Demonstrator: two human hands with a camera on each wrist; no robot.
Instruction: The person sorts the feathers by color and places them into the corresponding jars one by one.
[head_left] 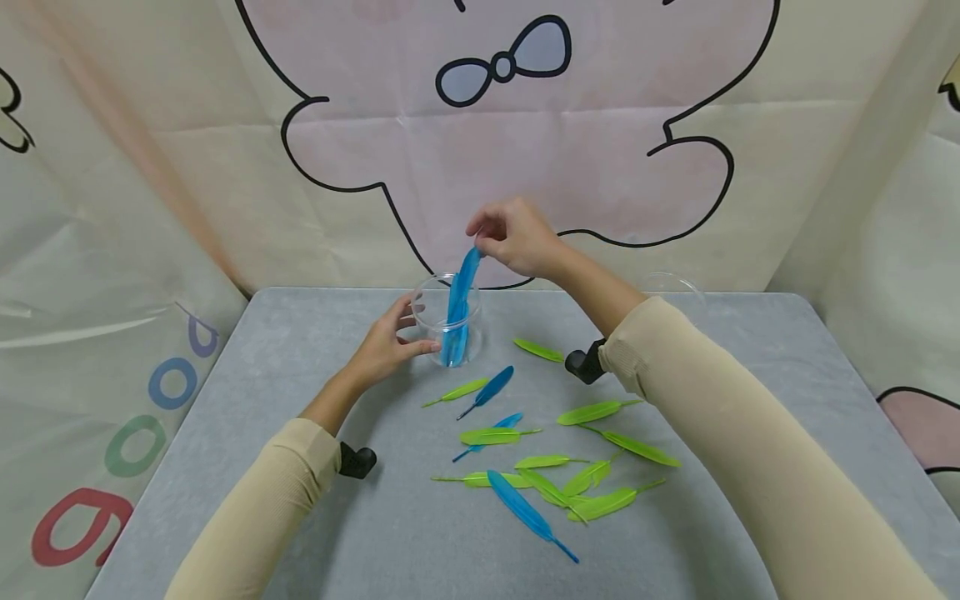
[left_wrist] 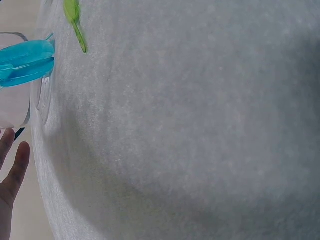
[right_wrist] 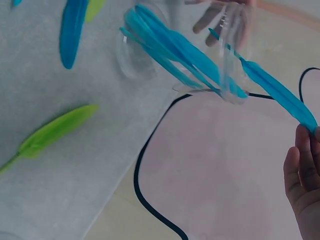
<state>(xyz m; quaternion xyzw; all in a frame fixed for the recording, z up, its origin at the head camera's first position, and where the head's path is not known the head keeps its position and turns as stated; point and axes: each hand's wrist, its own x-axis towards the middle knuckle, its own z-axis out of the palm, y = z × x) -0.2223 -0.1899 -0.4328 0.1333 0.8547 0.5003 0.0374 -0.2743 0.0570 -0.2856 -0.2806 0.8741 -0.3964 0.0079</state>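
Nearest you on the gray tabletop [head_left: 420,550], a blue feather [head_left: 519,504] lies across a spread of lime-green feathers [head_left: 602,503]; farther in, another blue feather [head_left: 495,386] rests near a green one. Beyond them, your left hand [head_left: 386,343] steadies a clear cup [head_left: 429,304], thumb at the near side and fingers bent around its flank. Blue feathers [head_left: 453,346] stand inside, leaning together. Above the rim, your right hand [head_left: 517,237] pinches a blue feather [head_left: 467,271] by its vane tip, quill down at the cup's mouth; whether the quill touches those inside, you cannot tell from here. For a clean drop, it would seem best to line the shaft up with the bundle, lower it past the rim and loosen the fingertips only when it leans on the wall. Keep the left hold light, as a thin cup may tip or slide. At the back right, a second clear container [head_left: 678,276] sits partly behind your sleeve; behind everything hangs a backdrop with a drawn bow tie [head_left: 502,67].
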